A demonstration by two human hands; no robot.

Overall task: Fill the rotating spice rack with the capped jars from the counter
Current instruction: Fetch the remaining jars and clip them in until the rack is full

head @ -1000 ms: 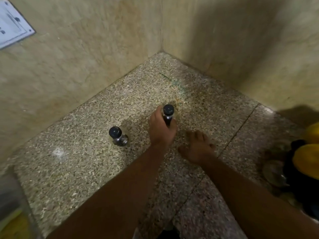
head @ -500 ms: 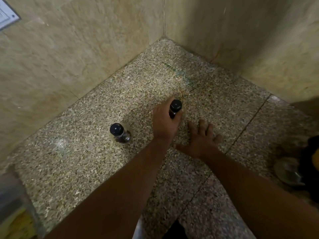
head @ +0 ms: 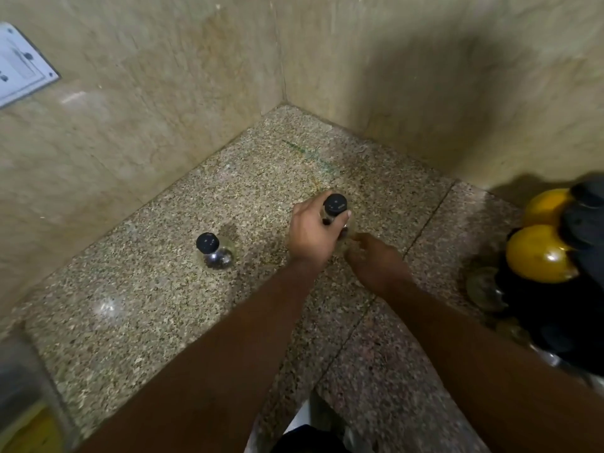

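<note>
A small glass jar with a black cap (head: 335, 205) is lifted slightly off the speckled counter (head: 157, 308) near the corner, and my left hand (head: 309, 235) is wrapped around its body. My right hand (head: 376, 261) is just right of and below the jar, its fingertips curled toward the jar's base; whether they touch it is unclear. A second black-capped jar (head: 214, 253) with dark contents stands alone to the left. At the right edge is the dark spice rack (head: 555, 308), partly cut off, with yellow-topped jars (head: 539, 253) in it.
Beige tiled walls (head: 163, 125) meet in a corner behind the jars. A white switch plate (head: 19, 67) is on the left wall. A blurred clear container with something yellow (head: 26, 407) sits at the bottom left.
My right hand has left the counter, where it lay flat, and moved up to the base of the held jar. My left hand keeps its hold on the jar, which looks slightly raised.
</note>
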